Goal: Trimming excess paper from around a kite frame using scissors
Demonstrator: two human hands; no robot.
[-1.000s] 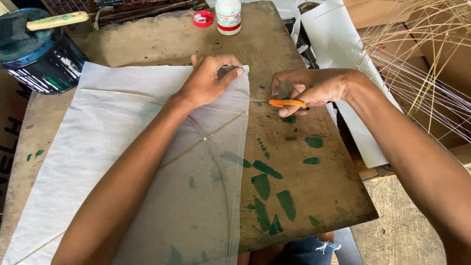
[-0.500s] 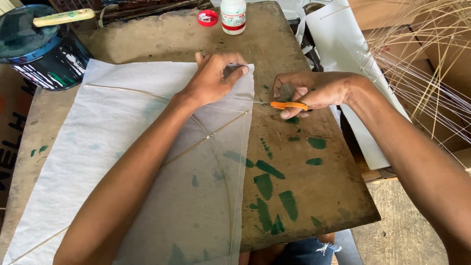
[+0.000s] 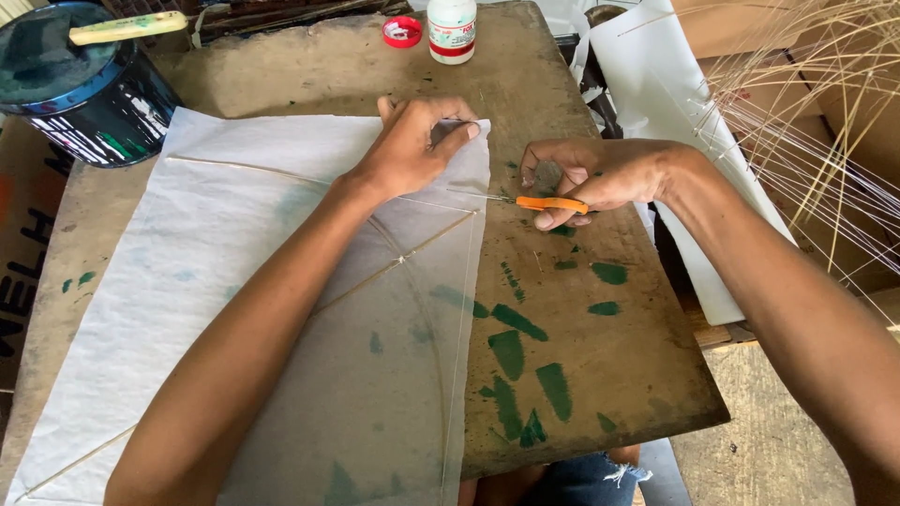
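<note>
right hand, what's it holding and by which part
The right hand holds small orange-handled scissors by the handle, blades toward the white paper. The left hand pinches the paper's edge.

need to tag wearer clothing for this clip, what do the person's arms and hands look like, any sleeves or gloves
Both arms are bare as far up as the view shows: no sleeves, gloves, watch, rings or bracelets visible. The left hand and right hand are bare, with short nails. Frayed blue denim shows at the bottom edge.

Thin matt white paper sheet (image 3: 234, 281), rough paint-stained wood table (image 3: 600, 375), orange plastic-handled scissors (image 3: 548, 203), glossy metal tin (image 3: 84, 103)
</note>
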